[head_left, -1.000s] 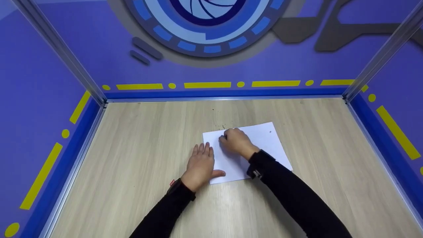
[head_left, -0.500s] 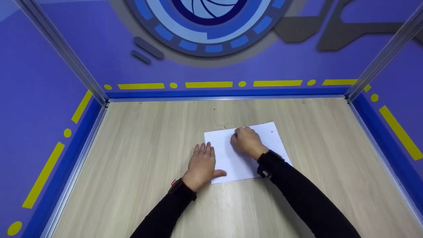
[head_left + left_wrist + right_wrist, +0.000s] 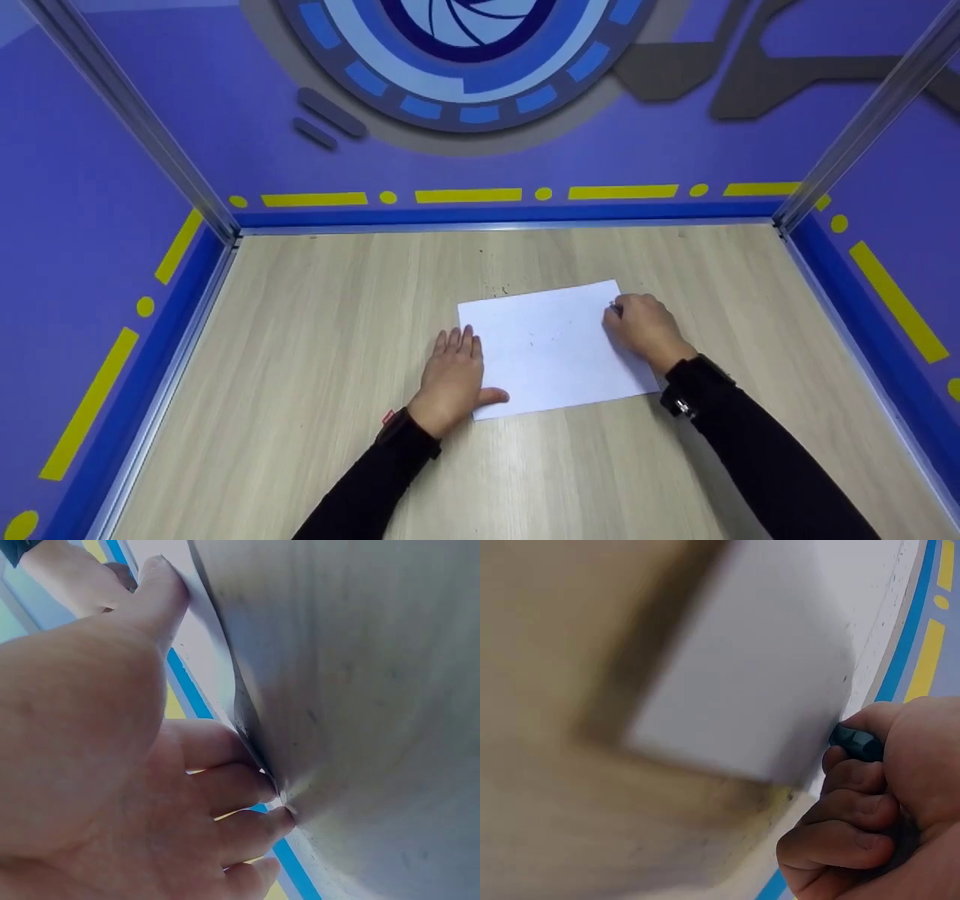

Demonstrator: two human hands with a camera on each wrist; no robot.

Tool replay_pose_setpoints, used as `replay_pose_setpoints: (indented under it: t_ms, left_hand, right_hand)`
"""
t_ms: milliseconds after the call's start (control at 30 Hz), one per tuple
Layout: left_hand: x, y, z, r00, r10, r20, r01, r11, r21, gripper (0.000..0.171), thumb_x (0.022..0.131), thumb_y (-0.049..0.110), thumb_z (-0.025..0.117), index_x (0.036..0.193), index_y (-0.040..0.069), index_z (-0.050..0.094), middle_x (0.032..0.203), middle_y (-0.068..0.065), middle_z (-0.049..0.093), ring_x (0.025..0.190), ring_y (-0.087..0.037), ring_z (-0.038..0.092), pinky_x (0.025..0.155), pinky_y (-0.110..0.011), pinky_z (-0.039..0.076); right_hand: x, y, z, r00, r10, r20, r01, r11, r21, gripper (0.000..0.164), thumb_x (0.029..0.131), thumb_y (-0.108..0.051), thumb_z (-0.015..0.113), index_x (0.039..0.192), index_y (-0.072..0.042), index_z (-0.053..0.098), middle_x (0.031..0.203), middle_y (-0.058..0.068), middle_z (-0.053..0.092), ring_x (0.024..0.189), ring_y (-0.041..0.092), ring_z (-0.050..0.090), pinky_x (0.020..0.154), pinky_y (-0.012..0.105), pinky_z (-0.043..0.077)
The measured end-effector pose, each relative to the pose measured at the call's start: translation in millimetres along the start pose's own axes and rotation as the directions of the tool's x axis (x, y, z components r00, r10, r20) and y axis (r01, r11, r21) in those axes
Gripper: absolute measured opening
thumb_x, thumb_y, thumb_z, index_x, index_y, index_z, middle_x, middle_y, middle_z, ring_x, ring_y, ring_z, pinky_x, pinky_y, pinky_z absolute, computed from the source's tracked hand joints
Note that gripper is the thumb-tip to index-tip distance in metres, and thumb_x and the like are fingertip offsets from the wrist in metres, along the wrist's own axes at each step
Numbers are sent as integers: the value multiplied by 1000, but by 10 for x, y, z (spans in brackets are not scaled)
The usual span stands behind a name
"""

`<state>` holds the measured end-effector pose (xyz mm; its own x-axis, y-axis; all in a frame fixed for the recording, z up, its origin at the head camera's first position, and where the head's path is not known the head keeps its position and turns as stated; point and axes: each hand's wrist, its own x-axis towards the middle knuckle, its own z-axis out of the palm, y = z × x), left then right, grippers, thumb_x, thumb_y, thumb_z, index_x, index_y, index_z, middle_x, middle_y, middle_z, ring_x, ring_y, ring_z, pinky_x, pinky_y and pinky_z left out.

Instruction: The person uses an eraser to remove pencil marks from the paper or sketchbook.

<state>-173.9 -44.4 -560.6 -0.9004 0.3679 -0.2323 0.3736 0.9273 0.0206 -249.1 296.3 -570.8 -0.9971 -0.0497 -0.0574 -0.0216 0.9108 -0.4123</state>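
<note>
A white sheet of paper (image 3: 540, 367) lies slightly turned on the wooden table. On its left edge rests my left hand (image 3: 450, 382), fingers straight and thumb spread over the lower left corner. Near the upper right edge of the sheet, my right hand (image 3: 646, 326) grips a small dark object (image 3: 856, 743) with its fingers curled round it. That object looks dark teal with a faceted end in the right wrist view; most of it is hidden in the fist. In the left wrist view, the left fingers (image 3: 232, 787) reach along the paper's edge.
Small dark specks (image 3: 532, 343) are scattered on the middle of the paper. Loose crumbs (image 3: 501, 290) lie on the table (image 3: 337, 337) just beyond the sheet. Blue and purple panels (image 3: 465, 176) with metal edging enclose the table at the back and both sides.
My right hand has moved right across the paper, from left of its middle to the right edge, still gripping the dark object. Specks now show mid-sheet. The left hand stays in place.
</note>
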Motion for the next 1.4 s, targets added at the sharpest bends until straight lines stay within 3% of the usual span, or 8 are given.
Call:
replay_pose_setpoints:
  t_ms: [133, 367, 600, 933, 1100, 1233, 1400]
  left_hand:
    - [-6, -10, -2, 1000, 1, -6, -1, 1000, -6, 119, 91, 84, 66, 167, -5, 41, 178, -24, 38, 168, -40, 35, 140, -55, 26]
    - [-6, 9, 15, 1000, 6, -3, -6, 1000, 15, 119, 91, 84, 66, 166, -4, 43, 177, -24, 39, 167, -39, 37, 139, -54, 28]
    - [-7, 7, -12, 1000, 10, -15, -10, 1000, 30, 118, 92, 84, 65, 166, -5, 43, 177, -24, 40, 167, -39, 37, 139, -54, 28]
    - [-19, 5, -1, 999, 23, -48, -21, 999, 26, 117, 91, 82, 68, 164, -6, 46, 174, -25, 44, 164, -41, 42, 138, -54, 31]
    - [-23, 0, -8, 998, 33, -46, -31, 999, 27, 111, 92, 74, 74, 164, -5, 46, 175, -26, 41, 164, -42, 42, 138, -55, 29]
    - [-23, 8, -3, 998, 36, -51, -34, 999, 38, 109, 93, 73, 73, 164, -5, 46, 175, -25, 42, 164, -41, 43, 138, -55, 30]
    - [-26, 11, -9, 999, 17, -37, -16, 1000, 22, 116, 91, 81, 68, 165, -5, 45, 175, -24, 42, 165, -40, 40, 139, -53, 29]
  right_hand:
    - [-4, -5, -15, 1000, -2, 7, 2, 1000, -10, 37, 107, -25, 57, 109, 6, 76, 105, 27, 76, 88, 35, 66, 85, 58, 57]
    - [-117, -28, 22, 999, 14, 40, -17, 995, 95, 38, 109, -29, 56, 76, -10, 56, 75, 8, 56, 70, 25, 55, 64, 37, 42]
    - [-308, -372, 180, 994, -69, 90, 54, 987, 153, 43, 108, -27, 59, 69, -16, 45, 68, -1, 42, 63, 18, 47, 62, 33, 39]
    - [-451, -1242, 518, 959, -196, 205, 176, 978, 112, 43, 107, -31, 66, 67, -19, 55, 66, -3, 52, 69, 20, 54, 71, 41, 49]
    - [-439, -1608, 647, 934, -256, 249, 245, 967, 75, 40, 108, -31, 63, 70, -17, 64, 73, 4, 65, 78, 26, 62, 79, 50, 56]
    - [-421, -1694, 678, 929, -266, 258, 269, 963, 23, 38, 106, -30, 63, 72, -14, 67, 79, 10, 70, 80, 30, 66, 80, 53, 59]
    - [-399, -1522, 618, 938, -232, 257, 238, 971, 7, 36, 103, -27, 67, 69, -15, 64, 72, 4, 63, 73, 24, 58, 71, 46, 53]
